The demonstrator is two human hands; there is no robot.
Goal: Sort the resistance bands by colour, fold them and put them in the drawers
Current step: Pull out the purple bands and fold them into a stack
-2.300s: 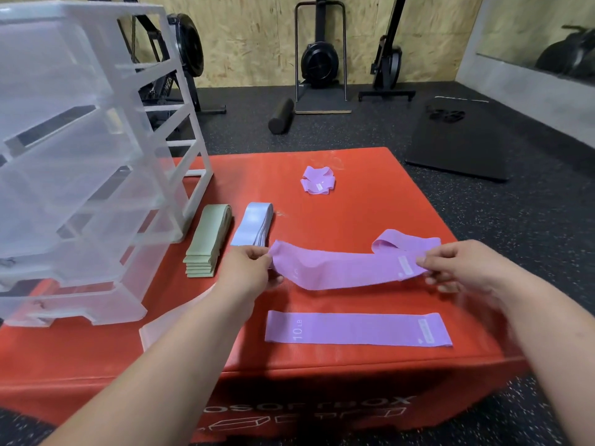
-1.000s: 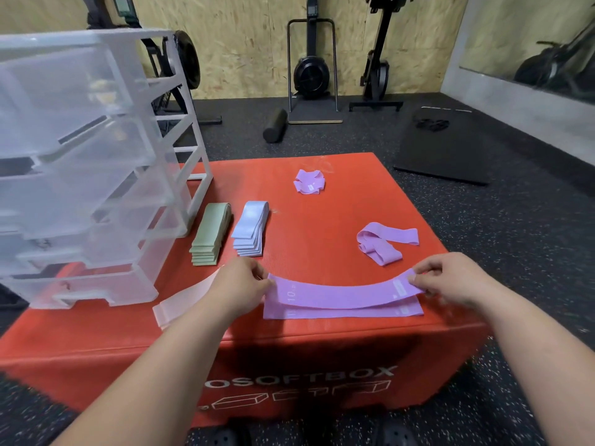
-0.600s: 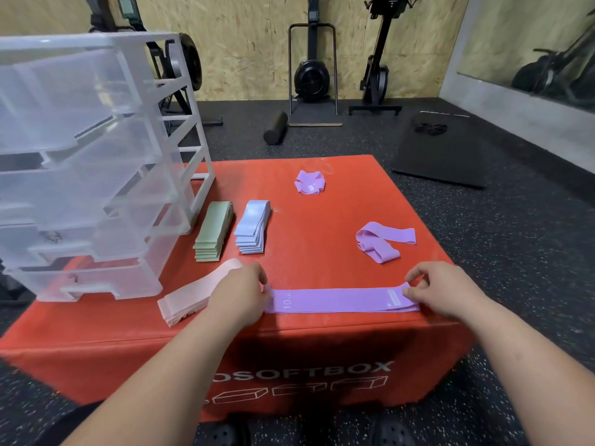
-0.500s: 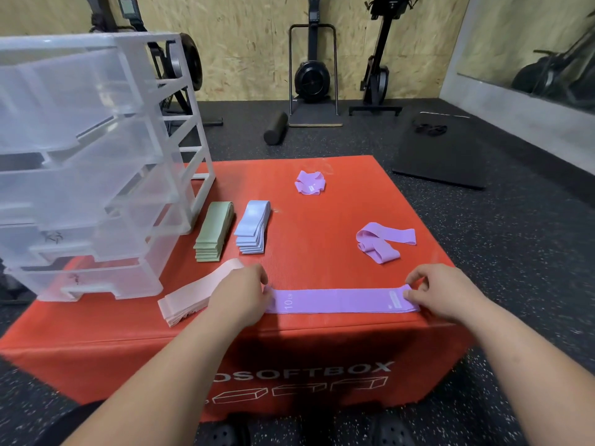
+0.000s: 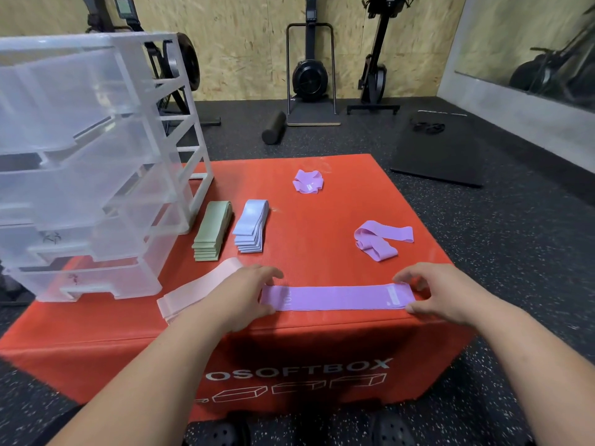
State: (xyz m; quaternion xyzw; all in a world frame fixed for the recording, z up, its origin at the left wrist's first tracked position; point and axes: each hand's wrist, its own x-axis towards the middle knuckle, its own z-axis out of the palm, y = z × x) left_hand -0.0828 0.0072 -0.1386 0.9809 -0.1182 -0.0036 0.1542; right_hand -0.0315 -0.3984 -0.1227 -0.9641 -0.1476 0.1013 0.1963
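Note:
Two purple bands [image 5: 335, 297] lie flat, one on the other, along the front edge of the red soft box [image 5: 315, 220]. My left hand [image 5: 240, 296] rests at their left end with its thumb at the front corner and its fingers arched above. At the right end, my right hand [image 5: 434, 291] has its fingers arched over the end and its thumb touching the front edge. A loose purple band [image 5: 380, 239] lies behind at the right and a bunched purple one [image 5: 307, 181] at the back. Folded green [image 5: 212, 231], blue [image 5: 251, 230] and pink [image 5: 196, 289] stacks sit at the left.
A clear plastic drawer unit [image 5: 93, 169] stands on the box's left side, next to the green stack. Black rubber floor surrounds the box. Behind it are a foam roller [image 5: 273, 132], exercise machines [image 5: 310, 75] and a black mat [image 5: 438, 156].
The purple band stretched between my hands came down onto the flat purple band at the front edge. My fingers have since loosened and spread at both ends.

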